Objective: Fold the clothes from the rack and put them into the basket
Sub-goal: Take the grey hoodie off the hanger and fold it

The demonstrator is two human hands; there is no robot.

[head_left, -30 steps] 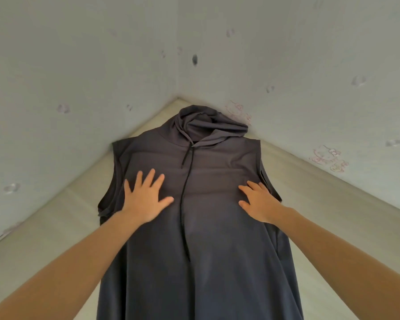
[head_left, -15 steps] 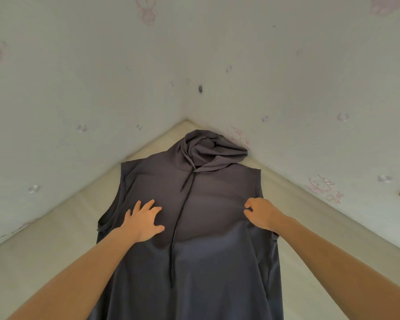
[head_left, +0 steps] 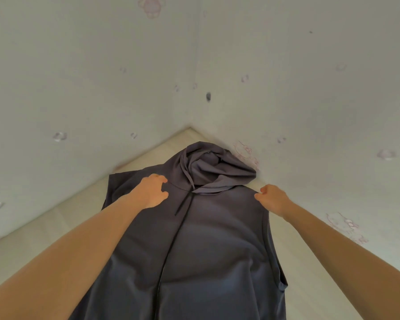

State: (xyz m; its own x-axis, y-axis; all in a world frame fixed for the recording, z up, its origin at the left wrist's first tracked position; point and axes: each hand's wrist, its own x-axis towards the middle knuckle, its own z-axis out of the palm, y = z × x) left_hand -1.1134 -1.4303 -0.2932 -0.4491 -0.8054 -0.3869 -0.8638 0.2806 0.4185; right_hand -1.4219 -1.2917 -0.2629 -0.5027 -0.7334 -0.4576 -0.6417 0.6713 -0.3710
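Hands out over the garment: left hand (head_left: 153,192) sits on the left shoulder of the dark grey sleeveless hoodie (head_left: 208,245), fingers curled, thumb apart, whether it has cloth I cannot tell. Drawstring (head_left: 171,241) runs down the middle, hood (head_left: 214,167) bunched at the far end. Right hand (head_left: 274,199) pinches the right shoulder edge. Hoodie lies flat on the pale floor (head_left: 56,227), in the wall corner.
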